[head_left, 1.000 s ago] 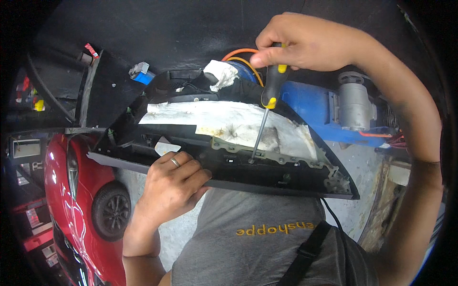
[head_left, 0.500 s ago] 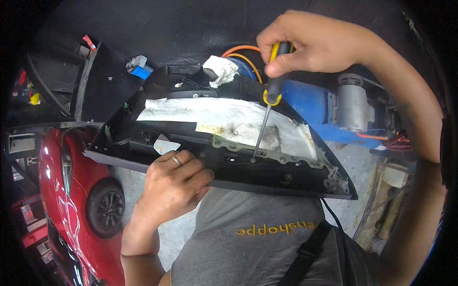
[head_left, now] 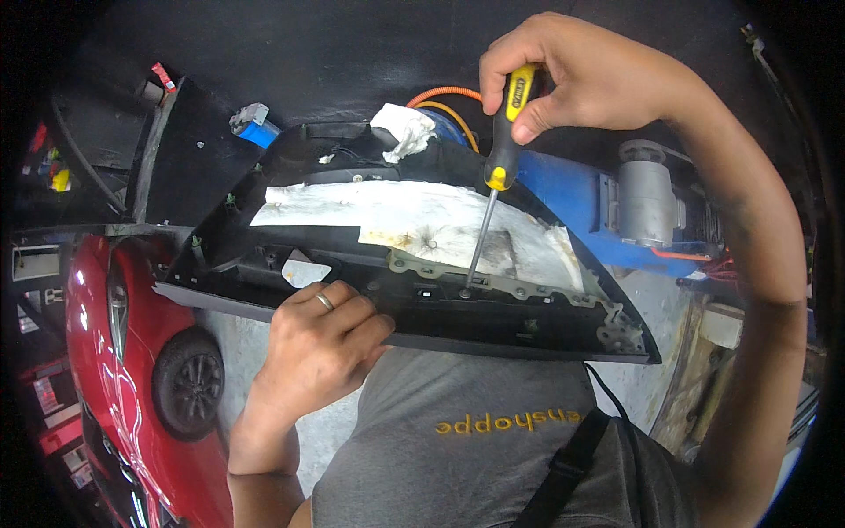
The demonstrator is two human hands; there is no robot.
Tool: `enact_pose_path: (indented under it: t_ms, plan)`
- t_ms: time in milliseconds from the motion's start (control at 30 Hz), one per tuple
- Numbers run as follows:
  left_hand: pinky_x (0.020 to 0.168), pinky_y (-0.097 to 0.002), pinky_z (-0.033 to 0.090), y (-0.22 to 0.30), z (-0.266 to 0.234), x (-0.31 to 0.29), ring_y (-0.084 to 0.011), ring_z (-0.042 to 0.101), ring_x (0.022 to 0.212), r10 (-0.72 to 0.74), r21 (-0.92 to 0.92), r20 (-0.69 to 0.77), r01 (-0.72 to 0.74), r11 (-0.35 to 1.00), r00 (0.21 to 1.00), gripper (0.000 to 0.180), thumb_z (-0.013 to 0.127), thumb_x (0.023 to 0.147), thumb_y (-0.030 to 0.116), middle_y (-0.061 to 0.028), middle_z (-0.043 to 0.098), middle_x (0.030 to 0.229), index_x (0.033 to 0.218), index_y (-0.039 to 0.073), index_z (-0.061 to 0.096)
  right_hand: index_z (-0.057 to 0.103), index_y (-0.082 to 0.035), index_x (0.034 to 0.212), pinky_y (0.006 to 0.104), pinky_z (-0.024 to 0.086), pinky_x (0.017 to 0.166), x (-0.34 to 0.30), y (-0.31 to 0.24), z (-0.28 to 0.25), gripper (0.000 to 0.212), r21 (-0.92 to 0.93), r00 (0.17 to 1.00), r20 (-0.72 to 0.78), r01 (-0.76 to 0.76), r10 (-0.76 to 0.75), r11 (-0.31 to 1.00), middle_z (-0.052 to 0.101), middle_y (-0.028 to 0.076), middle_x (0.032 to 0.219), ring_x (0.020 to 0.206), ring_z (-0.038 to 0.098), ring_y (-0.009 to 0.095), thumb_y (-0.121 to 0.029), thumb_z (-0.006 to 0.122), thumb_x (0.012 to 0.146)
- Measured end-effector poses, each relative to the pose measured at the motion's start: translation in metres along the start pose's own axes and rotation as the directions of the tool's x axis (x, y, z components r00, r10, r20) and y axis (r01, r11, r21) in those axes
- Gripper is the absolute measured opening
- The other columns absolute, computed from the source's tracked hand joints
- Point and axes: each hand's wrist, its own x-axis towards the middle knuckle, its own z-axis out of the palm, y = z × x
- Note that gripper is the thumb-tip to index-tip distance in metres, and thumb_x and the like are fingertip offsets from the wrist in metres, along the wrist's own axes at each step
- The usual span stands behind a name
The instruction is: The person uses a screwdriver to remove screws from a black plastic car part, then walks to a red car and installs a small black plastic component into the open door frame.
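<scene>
**Hands on both sides of the job: left hand (head_left: 327, 339) curled over a black panel's edge, right hand (head_left: 590, 79) closed round a screwdriver (head_left: 502, 163)**

Largest, off to the left, stands a red car (head_left: 141, 370), a dark wheel (head_left: 189, 387) showing at its side. Beyond the panel on the right lies a blue tank (head_left: 563, 198). Nearest the camera is the person's grey shirt (head_left: 440, 458), crossed by a black strap (head_left: 559, 471).

Just in front of that shirt, the black panel (head_left: 422, 321) spreads from left to right with its inner face up. What bears its weight cannot be told. The left hand grips its near edge, left of the middle.

Across the panel runs a long white sheet (head_left: 378, 211), stained brown and grey toward the right. Beside it, a pale bracket (head_left: 616, 330) follows the panel to its right corner.

The right hand is above the panel's far side, wrapped about the handle's upper end. The screwdriver slants down past the sheet.

A crumpled white wad (head_left: 405, 130) sits at the far edge. Near the left fingers lies a small white piece (head_left: 306, 271).

Smallest are the ring (head_left: 324, 302) on the left hand and a round screw head (head_left: 465, 293), with the tool's tip at it; how firmly it is seated cannot be seen.
</scene>
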Motion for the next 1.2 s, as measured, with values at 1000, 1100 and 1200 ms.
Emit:
enact_pose_path:
  t_ms: [1000, 1100, 1200]
  plan:
    - [0.076, -0.0403, 0.054, 0.01, -0.008, 0.004, -0.0253, 0.067, 0.084, -0.036, 0.015, 0.088, 0.035, 0.999, 0.995, 0.028, 0.089, 0.065, 0.019, -0.0046, 0.066, 0.083, 0.085, 0.01, 0.072, 0.069, 0.0, 0.096, 0.0374, 0.052, 0.076, -0.014, -0.017, -0.015, 0.03, 0.075, 0.995, 0.051, -0.092, 0.088, 0.993, 0.07, 0.011, 0.087, 0.082, 0.068, 0.024, -0.023, 0.086, 0.085]
    - [0.075, -0.0369, 0.053, 0.007, -0.006, 0.006, -0.0212, 0.065, 0.084, -0.016, 0.01, 0.062, 0.015, 1.0, 0.998, 0.027, 0.089, 0.063, 0.016, -0.0006, 0.064, 0.083, 0.084, 0.013, 0.072, 0.07, 0.001, 0.096, 0.0375, 0.052, 0.076, -0.014, -0.015, -0.013, 0.03, 0.09, 0.993, 0.044, -0.112, 0.109, 0.99, 0.071, 0.011, 0.087, 0.082, 0.069, 0.023, -0.021, 0.086, 0.083]
    - [0.075, -0.0367, 0.054, 0.007, -0.005, 0.005, -0.0212, 0.066, 0.085, -0.015, 0.008, 0.077, 0.015, 1.0, 0.997, 0.026, 0.089, 0.062, 0.016, -0.0007, 0.065, 0.083, 0.083, 0.012, 0.073, 0.07, 0.0, 0.092, 0.037, 0.049, 0.067, -0.01, -0.009, -0.005, 0.035, -0.03, 0.979, 0.07, -0.192, 0.193, 0.981, 0.066, 0.01, 0.078, 0.073, 0.064, 0.021, -0.033, 0.082, 0.09]
